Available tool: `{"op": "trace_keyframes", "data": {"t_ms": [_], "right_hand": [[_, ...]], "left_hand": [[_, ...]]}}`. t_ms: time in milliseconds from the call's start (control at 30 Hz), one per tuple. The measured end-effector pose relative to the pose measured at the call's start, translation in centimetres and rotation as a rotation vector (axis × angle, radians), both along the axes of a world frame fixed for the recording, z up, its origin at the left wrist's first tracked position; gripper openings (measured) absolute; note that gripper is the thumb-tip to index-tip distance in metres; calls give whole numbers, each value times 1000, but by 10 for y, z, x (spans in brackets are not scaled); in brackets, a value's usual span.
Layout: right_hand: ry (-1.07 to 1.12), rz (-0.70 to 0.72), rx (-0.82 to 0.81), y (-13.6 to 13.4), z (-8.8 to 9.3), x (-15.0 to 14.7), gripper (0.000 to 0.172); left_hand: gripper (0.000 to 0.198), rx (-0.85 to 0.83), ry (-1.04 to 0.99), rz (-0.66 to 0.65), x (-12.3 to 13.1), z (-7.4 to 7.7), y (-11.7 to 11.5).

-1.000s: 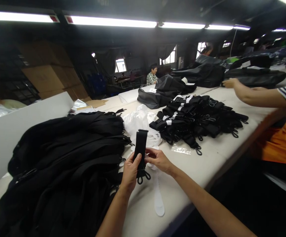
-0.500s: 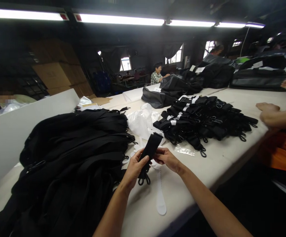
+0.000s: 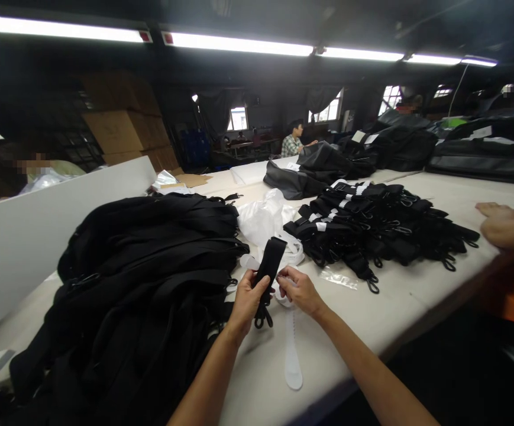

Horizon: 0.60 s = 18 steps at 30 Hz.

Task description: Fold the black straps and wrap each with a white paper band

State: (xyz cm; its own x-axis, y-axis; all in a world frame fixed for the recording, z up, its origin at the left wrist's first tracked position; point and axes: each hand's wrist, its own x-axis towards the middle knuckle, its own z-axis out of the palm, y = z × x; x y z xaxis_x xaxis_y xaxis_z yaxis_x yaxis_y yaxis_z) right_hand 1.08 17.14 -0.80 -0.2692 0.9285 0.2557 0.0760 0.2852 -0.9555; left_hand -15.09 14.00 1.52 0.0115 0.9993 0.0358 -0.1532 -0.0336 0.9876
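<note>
My left hand [image 3: 248,300] is closed around a folded black strap [image 3: 272,255], which stands tilted up from the thumb and fingers. Metal clips [image 3: 263,317] dangle from the strap's lower end. Close to its right edge, the fingertips of my right hand [image 3: 300,291] are pinched together; what they hold, if anything, is too small to make out. Beneath the right hand, a white strip [image 3: 293,361] with a rounded end and a notched edge runs toward me along the table.
A large heap of black straps [image 3: 150,254] lies on the left. Bundled straps with white bands [image 3: 372,228] are piled at right. A white plastic bag [image 3: 263,216] sits between them, black bags [image 3: 301,171] behind. A co-worker's arm [image 3: 505,228] rests at the right edge.
My right hand has drawn slightly away from the strap, and its fingers are now pinched beside it. The view has shifted a little to the left. One co-worker hand at right is out of view.
</note>
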Motion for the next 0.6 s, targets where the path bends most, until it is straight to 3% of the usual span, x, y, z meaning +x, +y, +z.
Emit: {"op": "trace_keyframes", "data": {"t_ms": [100, 267, 367, 467, 600], "right_hand": [[-113, -118, 226, -1, -2, -3, 19], [32, -158, 384, -3, 7, 1, 18], [148, -119, 323, -7, 14, 5, 24], [222, 14, 171, -12, 17, 6, 29], [276, 185, 75, -11, 10, 0, 17]], "left_hand": [[42, 14, 4, 26, -1, -2, 2], [47, 22, 12, 98, -3, 1, 2], [48, 28, 48, 110, -3, 0, 2], [41, 47, 115, 76, 1, -3, 3], [29, 135, 285, 132, 3, -8, 4]]}}
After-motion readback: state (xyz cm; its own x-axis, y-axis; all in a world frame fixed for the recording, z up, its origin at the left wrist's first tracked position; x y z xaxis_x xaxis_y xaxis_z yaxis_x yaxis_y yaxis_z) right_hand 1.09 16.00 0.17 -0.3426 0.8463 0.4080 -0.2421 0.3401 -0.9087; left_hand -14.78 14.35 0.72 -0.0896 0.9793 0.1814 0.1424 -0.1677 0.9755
